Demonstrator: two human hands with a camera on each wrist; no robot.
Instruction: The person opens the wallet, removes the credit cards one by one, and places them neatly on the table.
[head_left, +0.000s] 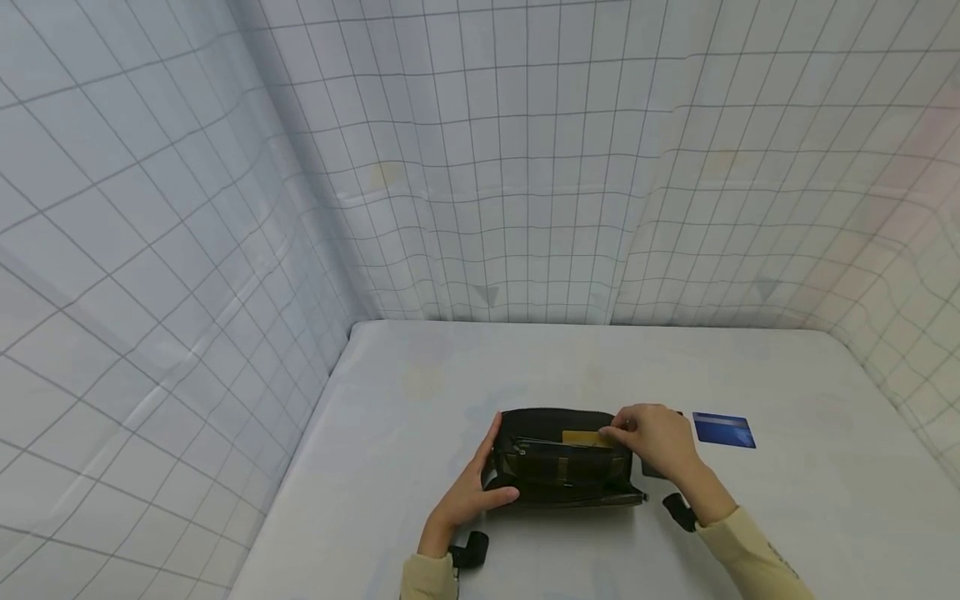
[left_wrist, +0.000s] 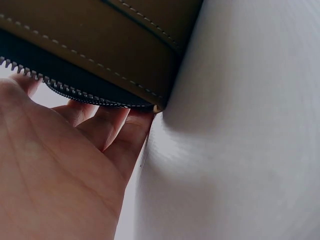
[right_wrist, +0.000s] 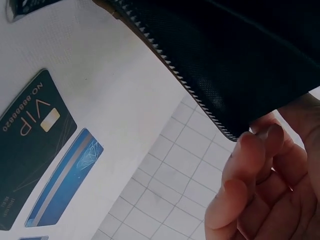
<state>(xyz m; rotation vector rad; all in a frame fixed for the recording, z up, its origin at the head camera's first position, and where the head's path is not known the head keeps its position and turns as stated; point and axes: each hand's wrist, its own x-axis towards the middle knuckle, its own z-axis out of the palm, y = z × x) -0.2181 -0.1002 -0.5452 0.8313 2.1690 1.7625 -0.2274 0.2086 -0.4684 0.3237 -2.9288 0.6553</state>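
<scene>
A dark zip-around wallet (head_left: 562, 471) lies spread open on the white table, its toothed zip edge (right_wrist: 165, 60) large in the right wrist view. My left hand (head_left: 468, 492) grips its left end, thumb in front and fingers along the far side; in the left wrist view those fingers (left_wrist: 122, 135) press against the zipped edge. A yellow card (head_left: 580, 437) sticks up from an inner pocket. The right hand (head_left: 660, 437) pinches this card at its right end, the fingertips close over the wallet's right side. The card is hidden in the right wrist view.
To the wallet's right lie a blue card (head_left: 723, 430) and a dark green VIP card (right_wrist: 37, 145), partly covered by my right hand in the head view. Gridded white curtains (head_left: 510, 183) hang behind the table (head_left: 420, 383) and at its sides.
</scene>
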